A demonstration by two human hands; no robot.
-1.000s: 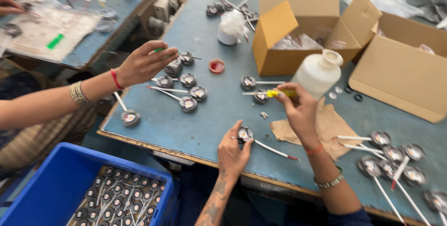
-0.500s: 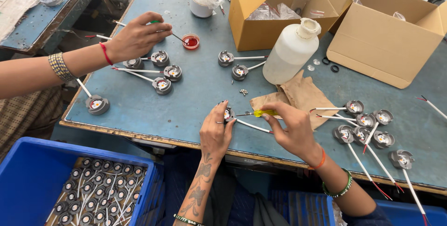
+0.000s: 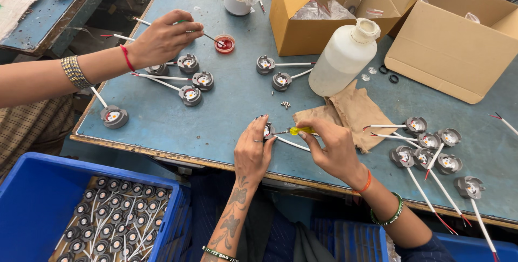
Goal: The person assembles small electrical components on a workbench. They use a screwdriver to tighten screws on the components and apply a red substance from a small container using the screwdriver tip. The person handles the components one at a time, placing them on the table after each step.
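The left hand (image 3: 252, 151) pins a small grey lamp (image 3: 268, 130) under its fingertips. The right hand (image 3: 332, 148) grasps a yellow screwdriver (image 3: 295, 131), shaft lying crosswise, tip pointing left into the lamp, just between both hands.

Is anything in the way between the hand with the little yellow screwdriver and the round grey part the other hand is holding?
Nothing visible is. The right hand holds the yellow screwdriver, and its tip already reaches the round grey part that the left hand pins to the blue table. The brown cloth lies off to the side.
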